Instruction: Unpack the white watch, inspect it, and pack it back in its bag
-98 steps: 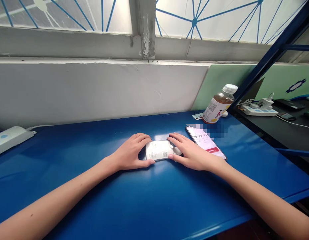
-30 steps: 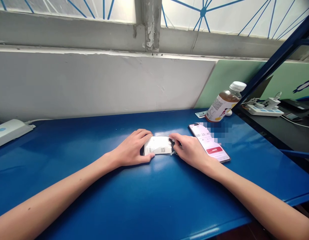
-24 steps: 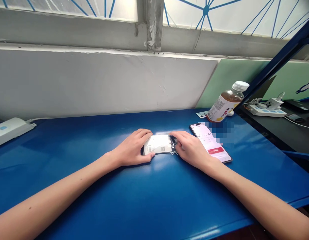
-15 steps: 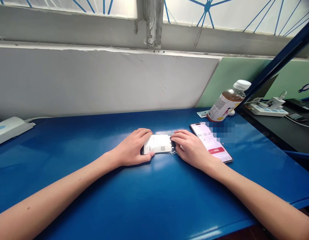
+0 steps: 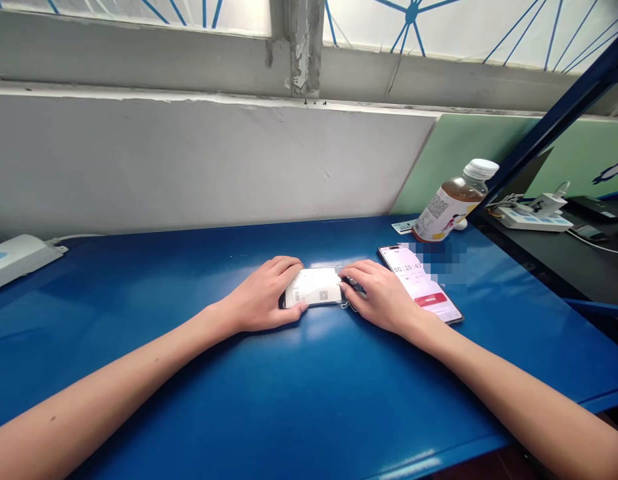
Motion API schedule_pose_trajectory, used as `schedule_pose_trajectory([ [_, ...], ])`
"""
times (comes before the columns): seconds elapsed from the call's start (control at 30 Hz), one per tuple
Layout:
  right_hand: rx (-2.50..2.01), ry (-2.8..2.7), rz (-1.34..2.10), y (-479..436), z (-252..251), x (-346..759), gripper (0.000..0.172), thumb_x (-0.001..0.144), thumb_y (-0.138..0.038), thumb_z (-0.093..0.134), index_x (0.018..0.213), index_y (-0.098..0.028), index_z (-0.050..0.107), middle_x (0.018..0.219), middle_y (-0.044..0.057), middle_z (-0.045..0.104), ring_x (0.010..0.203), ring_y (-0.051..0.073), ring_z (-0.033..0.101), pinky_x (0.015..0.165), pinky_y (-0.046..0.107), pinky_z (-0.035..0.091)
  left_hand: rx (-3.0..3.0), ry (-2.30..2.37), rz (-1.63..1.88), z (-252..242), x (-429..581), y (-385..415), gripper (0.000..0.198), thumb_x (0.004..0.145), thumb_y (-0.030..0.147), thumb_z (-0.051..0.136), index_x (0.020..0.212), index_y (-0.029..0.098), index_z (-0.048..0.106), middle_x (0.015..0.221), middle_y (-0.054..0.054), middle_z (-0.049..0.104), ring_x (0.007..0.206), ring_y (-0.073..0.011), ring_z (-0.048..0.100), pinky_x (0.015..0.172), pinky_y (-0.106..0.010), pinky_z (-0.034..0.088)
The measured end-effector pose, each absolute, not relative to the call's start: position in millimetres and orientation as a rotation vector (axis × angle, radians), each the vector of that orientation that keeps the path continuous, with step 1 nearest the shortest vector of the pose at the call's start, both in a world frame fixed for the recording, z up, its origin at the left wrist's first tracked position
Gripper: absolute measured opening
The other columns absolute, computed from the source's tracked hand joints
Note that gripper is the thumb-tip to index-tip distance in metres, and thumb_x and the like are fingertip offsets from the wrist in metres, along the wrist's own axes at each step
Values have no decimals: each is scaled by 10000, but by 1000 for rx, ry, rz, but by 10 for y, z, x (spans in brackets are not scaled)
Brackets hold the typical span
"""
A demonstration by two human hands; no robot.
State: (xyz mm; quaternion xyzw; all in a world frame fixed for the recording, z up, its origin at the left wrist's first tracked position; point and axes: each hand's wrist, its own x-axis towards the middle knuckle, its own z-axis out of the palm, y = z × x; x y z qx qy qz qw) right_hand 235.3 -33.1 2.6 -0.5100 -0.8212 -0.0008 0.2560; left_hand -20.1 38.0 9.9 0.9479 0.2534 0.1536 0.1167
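Observation:
A flat, dark-edged rectangular thing lies on the blue table, its upper face a white printed label with a square code. I cannot tell whether it is a phone in a case or a packet. My left hand grips its left end, thumb along the near edge and fingers along the far one. At the right end, the thumb and index finger of my right hand close in a pinch on its edge. A small bead chain shows below the right fingertips. What lies inside the right fingers is partly hidden.
Just right of my right hand lies a lit phone with a timer. Behind it stand a drink bottle and a small card. A white power strip is at the left, another at the far right.
The right thumb and index finger have shifted slightly on the right end of the flat thing, showing a dark part between them. The left hand holds still; the view has moved slightly.

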Motion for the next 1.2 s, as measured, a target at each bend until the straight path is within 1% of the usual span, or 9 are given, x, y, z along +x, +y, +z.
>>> schedule_pose_trajectory([
  [0.3,-1369,-2224,19,-333,31,2342,173,954,-207,550,1025,-147,695,1037,115,745,987,272,663,883,414,536,2779,746,435,97,-193,386,495,872,410,611,1263,118,534,1291,-174,574,1184,-333,542,1013,-453,475],
  [0.47,-1365,-2227,22,-333,22,2350,169,945,-205,565,1033,-146,696,1048,116,743,984,275,666,874,422,541,2787,742,431,99,-198,381,514,878,417,611,1273,99,529,1298,-183,571,1193,-334,538,1020,-459,473],
  [0.8,-1365,-2227,34,-330,7,2362,170,942,-195,560,1035,-154,697,1064,116,740,990,274,670,868,420,553,2787,751,419,92,-196,390,503,885,421,609,1275,116,522,1303,-175,567,1194,-324,531,1019,-452,471],
  [1.2,-1359,-2258,13,-332,22,2363,182,951,-195,543,1035,-150,698,1076,122,735,985,277,668,858,429,561,2800,752,410,95,-202,383,531,889,434,604,1289,95,520,1314,-186,561,1202,-328,529,1028,-451,465],
])
